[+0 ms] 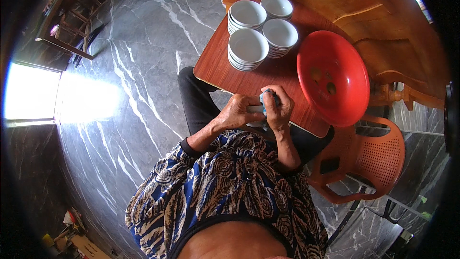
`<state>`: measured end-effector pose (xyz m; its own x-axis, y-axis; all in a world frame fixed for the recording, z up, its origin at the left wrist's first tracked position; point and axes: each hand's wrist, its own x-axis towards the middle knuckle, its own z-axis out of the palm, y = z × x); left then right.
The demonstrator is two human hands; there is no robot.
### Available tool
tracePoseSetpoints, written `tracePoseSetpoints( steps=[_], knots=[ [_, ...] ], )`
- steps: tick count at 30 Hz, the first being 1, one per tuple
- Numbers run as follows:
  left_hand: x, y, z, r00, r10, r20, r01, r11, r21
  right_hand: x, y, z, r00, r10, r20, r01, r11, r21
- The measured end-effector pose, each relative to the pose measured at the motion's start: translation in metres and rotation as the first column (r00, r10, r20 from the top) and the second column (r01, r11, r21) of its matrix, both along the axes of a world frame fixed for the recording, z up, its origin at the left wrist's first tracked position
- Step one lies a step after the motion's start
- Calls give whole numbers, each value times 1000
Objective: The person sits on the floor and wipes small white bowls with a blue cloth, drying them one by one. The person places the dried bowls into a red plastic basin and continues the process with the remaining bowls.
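Observation:
Close to my body, at the table's near edge, my left hand [235, 112] grips a white bowl [254, 109], seen only in part between the fingers. My right hand [279, 109] is closed on a blue cloth [264, 101] and presses it against the bowl's rim. Beyond my hands, several stacks of white bowls [248, 45] stand together on the red-brown wooden table [215, 68]. To the right of them is a large red plastic basin [332, 79], tilted towards me, with a dark printed pattern inside. Much of the held bowl is hidden by my fingers.
A carved wooden bench [381, 28] runs along the table's far right side. An orange plastic chair [377, 154] stands at the right. A wooden rack [77, 18] is at the upper left, and a cardboard box [88, 247] lies at the lower left on the marbled floor.

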<state>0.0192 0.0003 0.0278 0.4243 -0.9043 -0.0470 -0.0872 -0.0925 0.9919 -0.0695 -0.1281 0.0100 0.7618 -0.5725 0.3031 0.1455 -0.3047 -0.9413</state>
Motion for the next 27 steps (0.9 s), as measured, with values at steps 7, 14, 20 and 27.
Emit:
tracePoseSetpoints(
  steps=[7,14,20,27],
  knots=[
    [2,3,5,931,63,-360,-107,989,-104,-1,-20,-11,999,-26,34,9,898,439],
    [2,-1,-8,727,52,-685,-284,930,-232,-8,-12,-32,998,-30,50,-43,218,975],
    [10,2,-9,806,-39,-590,-109,971,-213,-9,-11,-40,998,-60,28,-12,261,965],
    [20,4,2,965,-88,-248,82,996,-36,-10,-14,-26,995,-95,13,45,582,812]
  ],
)
